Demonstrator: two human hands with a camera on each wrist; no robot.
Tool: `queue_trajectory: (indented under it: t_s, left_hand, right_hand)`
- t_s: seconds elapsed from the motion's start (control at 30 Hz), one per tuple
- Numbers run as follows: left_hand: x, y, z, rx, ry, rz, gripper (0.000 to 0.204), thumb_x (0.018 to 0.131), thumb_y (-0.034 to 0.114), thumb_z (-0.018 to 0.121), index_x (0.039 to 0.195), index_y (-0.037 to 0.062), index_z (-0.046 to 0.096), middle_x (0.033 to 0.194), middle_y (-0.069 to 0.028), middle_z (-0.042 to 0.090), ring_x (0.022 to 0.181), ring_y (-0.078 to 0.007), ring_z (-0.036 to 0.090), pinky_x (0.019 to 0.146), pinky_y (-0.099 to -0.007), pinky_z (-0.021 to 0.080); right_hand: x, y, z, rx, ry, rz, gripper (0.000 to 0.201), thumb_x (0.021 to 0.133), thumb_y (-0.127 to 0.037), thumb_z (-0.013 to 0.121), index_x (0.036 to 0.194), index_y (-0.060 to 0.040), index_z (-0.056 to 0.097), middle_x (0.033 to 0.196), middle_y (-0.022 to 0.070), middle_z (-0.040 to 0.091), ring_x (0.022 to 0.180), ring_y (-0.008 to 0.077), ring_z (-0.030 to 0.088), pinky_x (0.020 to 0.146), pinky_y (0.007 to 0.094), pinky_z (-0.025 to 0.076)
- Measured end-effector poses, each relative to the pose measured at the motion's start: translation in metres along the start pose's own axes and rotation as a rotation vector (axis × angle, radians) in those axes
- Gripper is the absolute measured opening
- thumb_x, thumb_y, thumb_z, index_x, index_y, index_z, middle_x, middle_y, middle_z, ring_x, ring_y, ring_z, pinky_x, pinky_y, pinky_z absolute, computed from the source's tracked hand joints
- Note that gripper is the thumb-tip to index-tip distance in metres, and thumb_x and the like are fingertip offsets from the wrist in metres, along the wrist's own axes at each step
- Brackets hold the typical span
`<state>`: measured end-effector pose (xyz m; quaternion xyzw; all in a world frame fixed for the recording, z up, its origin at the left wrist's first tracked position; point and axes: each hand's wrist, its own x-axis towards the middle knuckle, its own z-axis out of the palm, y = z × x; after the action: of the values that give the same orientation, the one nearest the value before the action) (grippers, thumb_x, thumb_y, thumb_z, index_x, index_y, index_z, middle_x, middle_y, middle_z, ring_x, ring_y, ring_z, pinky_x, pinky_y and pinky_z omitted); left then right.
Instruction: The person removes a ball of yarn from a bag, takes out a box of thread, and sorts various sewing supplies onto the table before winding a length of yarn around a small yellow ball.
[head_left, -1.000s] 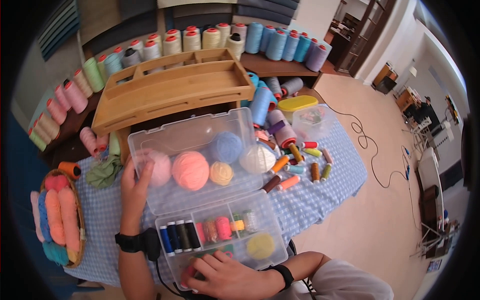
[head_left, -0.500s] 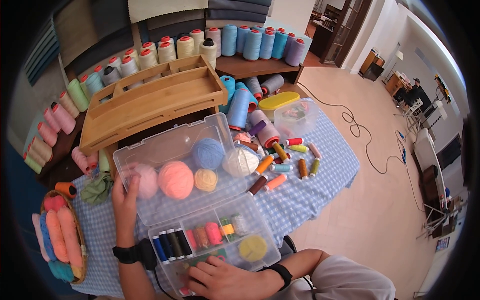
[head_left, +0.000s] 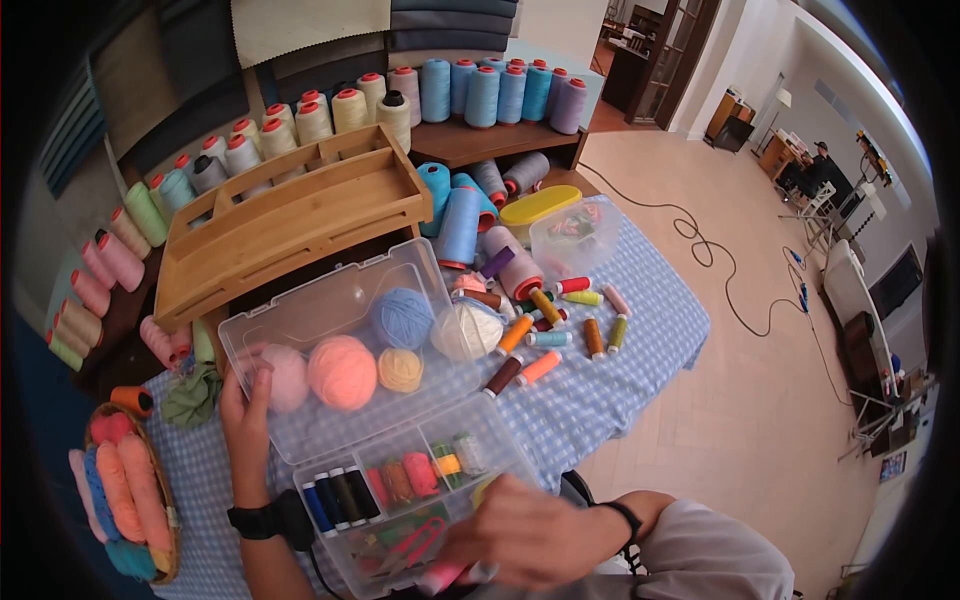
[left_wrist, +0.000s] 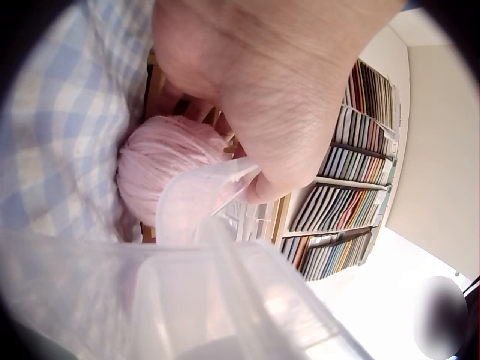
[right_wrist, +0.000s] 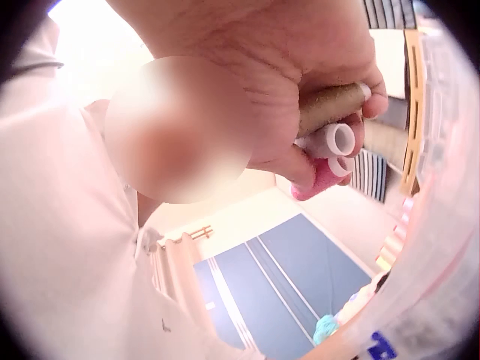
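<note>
My right hand (head_left: 530, 530) is over the near edge of the clear box's compartments, holding several thread spools. In the right wrist view its curled fingers grip a pink spool (right_wrist: 321, 178), a whitish one (right_wrist: 330, 141) and an olive-brown one (right_wrist: 330, 107). My left hand (head_left: 245, 410) pinches the left side of the raised transparent lid (head_left: 300, 430), thumb on its edge in the left wrist view. Pink yarn (left_wrist: 169, 161) lies beyond the lid by that hand. Dark spools (head_left: 345, 497), pink thread bundles and a pink clip-like item (head_left: 418, 540) lie in the compartments.
Behind the lid are yarn balls (head_left: 342, 372); loose spools (head_left: 540, 368) lie to its right on the checked cloth (head_left: 640, 330). A wooden rack (head_left: 290, 225) stands behind, a yarn basket (head_left: 170, 510) at left, a yellow-lidded container (head_left: 575, 238) at back right.
My right hand has lifted out of the front compartment and moved right, now with spools in its grip. My left hand still holds the lid. The head view has shifted.
</note>
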<state>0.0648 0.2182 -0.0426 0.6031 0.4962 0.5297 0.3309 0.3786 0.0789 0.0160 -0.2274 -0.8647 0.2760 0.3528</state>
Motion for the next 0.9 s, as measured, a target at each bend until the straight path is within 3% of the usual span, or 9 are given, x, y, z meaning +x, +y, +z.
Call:
queue_trajectory:
  t_s: [0.03,0.1,0.17,0.23,0.5,0.63,0.7,0.83,0.9]
  left_hand:
    - [0.0,0.0,0.0,-0.005,-0.003,0.005,0.017,0.095,0.017,0.056,0.098,0.0014,0.059,0.119,-0.0068,0.057,0.099,-0.0142,0.052,0.088,-0.026,0.041]
    - [0.0,0.001,0.0,-0.008,0.001,0.007,0.016,0.095,0.017,0.056,0.098,0.0014,0.059,0.119,-0.0067,0.057,0.099,-0.0141,0.052,0.087,-0.0259,0.041]
    - [0.0,0.001,0.001,-0.011,0.0,0.009,0.016,0.095,0.017,0.056,0.099,0.0014,0.059,0.118,-0.0067,0.057,0.099,-0.014,0.052,0.087,-0.0258,0.041]
    - [0.0,0.001,0.001,-0.013,-0.009,0.012,0.017,0.095,0.017,0.056,0.1,0.0013,0.059,0.119,-0.0063,0.057,0.099,-0.0136,0.052,0.088,-0.0257,0.041]
    - [0.001,-0.008,0.0,0.002,0.017,-0.002,0.02,0.095,0.019,0.056,0.104,0.0021,0.06,0.118,-0.0044,0.058,0.095,-0.0107,0.052,0.081,-0.0222,0.041]
    - [0.0,-0.005,0.0,-0.02,0.022,-0.021,0.022,0.096,0.02,0.056,0.108,0.0019,0.06,0.112,-0.0015,0.057,0.089,-0.0076,0.049,0.076,-0.0196,0.039]
    - [0.0,-0.002,0.001,-0.011,0.02,-0.016,0.023,0.096,0.02,0.056,0.109,0.0018,0.06,0.111,-0.0007,0.057,0.087,-0.0069,0.048,0.075,-0.0189,0.038]
    - [0.0,-0.005,0.0,-0.033,0.019,-0.024,0.022,0.096,0.02,0.056,0.108,0.0017,0.06,0.112,-0.0018,0.057,0.09,-0.0084,0.05,0.078,-0.0201,0.039]
    - [0.001,-0.011,-0.002,-0.024,0.017,0.001,0.021,0.096,0.02,0.056,0.106,0.0017,0.06,0.113,-0.0028,0.057,0.093,-0.0099,0.051,0.081,-0.0217,0.04]
  right_hand:
    - [-0.009,0.005,-0.006,0.01,0.064,0.062,0.035,0.084,-0.012,0.063,0.118,-0.0061,0.059,0.119,0.0123,0.059,0.104,0.0266,0.058,0.087,0.0375,0.042]
    - [-0.014,0.017,-0.032,-0.117,0.235,0.224,0.023,0.085,-0.008,0.066,0.108,-0.0105,0.062,0.103,0.0034,0.064,0.09,0.0221,0.059,0.076,0.0342,0.039]
    - [-0.028,0.033,-0.045,-0.4,0.425,0.436,0.027,0.078,-0.003,0.073,0.102,-0.0085,0.063,0.096,0.0055,0.064,0.081,0.0245,0.058,0.072,0.0335,0.039]
    - [-0.042,0.054,-0.053,-0.576,0.558,0.554,0.026,0.077,-0.004,0.073,0.1,-0.0065,0.063,0.093,0.007,0.062,0.083,0.0263,0.058,0.074,0.0364,0.04]
    - [-0.071,0.079,-0.056,-0.7,0.297,0.554,0.032,0.076,-0.008,0.074,0.107,-0.0106,0.065,0.106,0.0061,0.06,0.097,0.0256,0.057,0.082,0.0363,0.041]
    - [-0.072,0.078,-0.057,-0.685,0.301,0.573,0.033,0.076,-0.008,0.073,0.108,-0.0115,0.066,0.105,0.0072,0.06,0.095,0.0264,0.057,0.08,0.0363,0.042]
    - [-0.075,0.08,-0.059,-0.52,0.347,0.579,0.03,0.077,-0.007,0.073,0.106,-0.0107,0.067,0.104,0.0082,0.061,0.093,0.0274,0.057,0.079,0.0367,0.043]
    - [-0.071,0.079,-0.078,-0.622,0.401,0.571,0.026,0.078,-0.008,0.073,0.103,-0.0095,0.068,0.103,0.0094,0.062,0.091,0.0282,0.057,0.081,0.0368,0.045]
    - [-0.067,0.083,-0.091,-0.684,0.392,0.746,0.026,0.078,-0.011,0.074,0.103,-0.009,0.069,0.103,0.0099,0.062,0.092,0.0285,0.056,0.085,0.037,0.044]
